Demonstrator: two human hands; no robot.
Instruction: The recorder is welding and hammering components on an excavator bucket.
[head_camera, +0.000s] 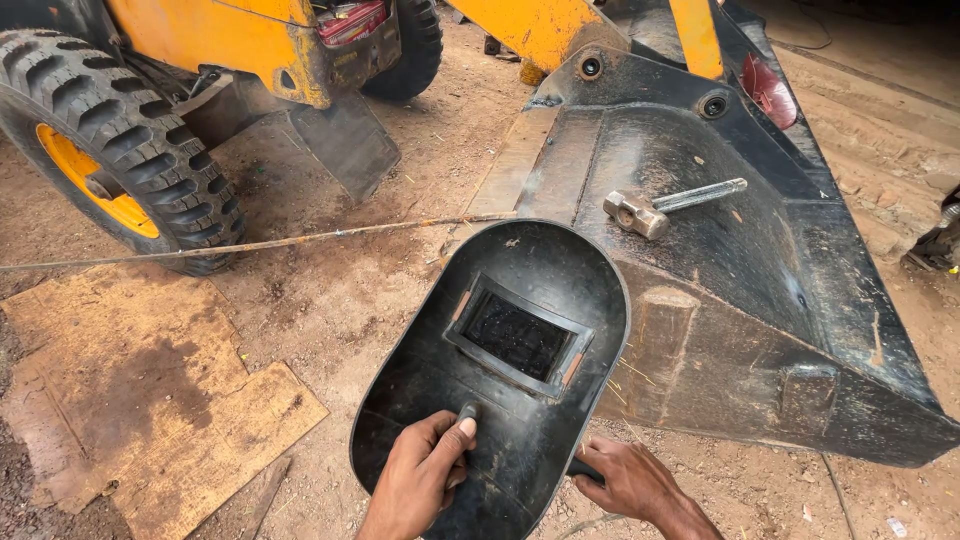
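Observation:
A black hand-held welding shield (520, 270) with a dark rectangular window (515, 335) is held up in front of me, its inside facing me. My left hand (420, 475) grips the handle at the shield's lower middle, thumb up. My right hand (630, 482) is closed around a dark rod-like handle at the shield's lower right edge; what it belongs to is hidden. Behind the shield lies a large black steel excavator bucket (760, 300). A metal hammer (665, 208) rests inside the bucket.
A yellow machine with a big treaded tyre (120, 140) stands at the upper left. A thin rusty rod (250, 243) stretches across the dirt ground. A worn plywood sheet (130, 390) lies at the lower left. Yellow arms (540, 30) attach to the bucket.

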